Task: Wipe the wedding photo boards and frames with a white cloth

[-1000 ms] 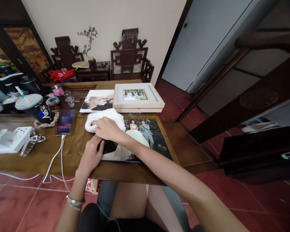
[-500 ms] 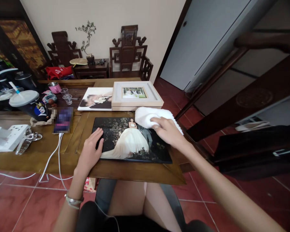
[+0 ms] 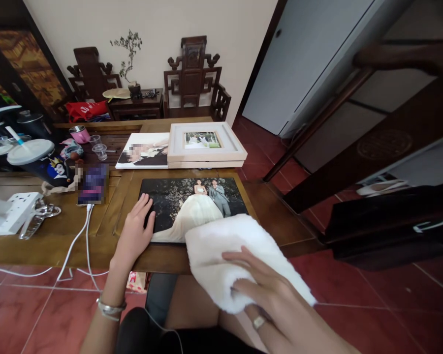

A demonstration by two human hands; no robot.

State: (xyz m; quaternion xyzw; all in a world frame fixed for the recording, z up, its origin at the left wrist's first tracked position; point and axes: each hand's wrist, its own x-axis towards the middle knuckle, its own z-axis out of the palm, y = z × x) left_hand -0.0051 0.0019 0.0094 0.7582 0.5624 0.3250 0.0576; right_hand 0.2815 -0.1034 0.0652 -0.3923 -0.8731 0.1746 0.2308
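Observation:
A dark wedding photo panel (image 3: 166,196) lies flat on the wooden table (image 3: 162,258), near its front edge. My left hand (image 3: 135,228) rests with fingers stretched out on the panel's left edge. In my right hand (image 3: 269,290) is a white fluffy cloth (image 3: 229,241), gripped between thumb and fingers. The cloth covers the panel's lower right corner and hangs past the table's front edge towards my lap.
Behind the panel lie a light wooden picture frame (image 3: 206,160) and a white-edged photo print (image 3: 143,152). To the left are a phone (image 3: 92,184) on a white cable, a lidded cup (image 3: 31,152) and a power strip (image 3: 16,211). A dark wooden chair (image 3: 339,147) stands at the right.
My right hand has drawn the cloth from the panel's upper right corner down towards me, uncovering the second figure in the photo. My left hand stays on the left edge.

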